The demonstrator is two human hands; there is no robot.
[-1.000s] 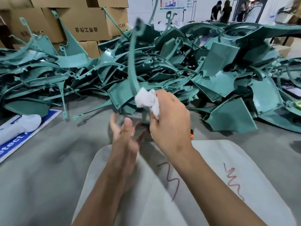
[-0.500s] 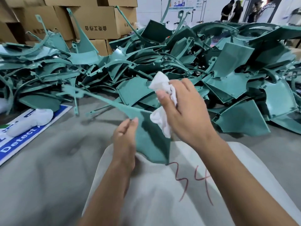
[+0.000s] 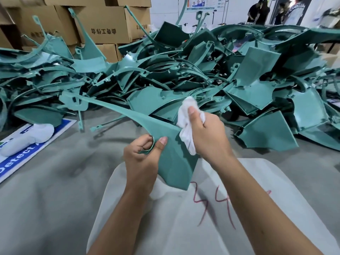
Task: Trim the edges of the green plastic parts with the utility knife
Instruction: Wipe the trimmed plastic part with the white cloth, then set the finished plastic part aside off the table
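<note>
Near the centre of the frame the left hand (image 3: 142,156) grips a green plastic part (image 3: 173,162) by its curved lower-left edge, thumb on the face and fingers curled behind. Half a second ago that hand only touched the edge with straighter fingers; a second ago it was spread and held nothing. The part's broad end points down over a white cloth sheet (image 3: 239,208) with red marks, which lies on the grey bench (image 3: 46,190), and its long thin arm reaches toward the upper left of the frame. The right hand (image 3: 206,135) clutches a crumpled white rag (image 3: 185,124), bunched between thumb and fingers, and holds it against the part's upper right edge; earlier the rag was higher, up near the standing arm of the part. Behind, across the middle of the frame, lies a big pile of green parts (image 3: 257,80). Cardboard boxes (image 3: 103,24) stand at the upper left, and a blue and white sign (image 3: 18,157) lies at the left edge.
</note>
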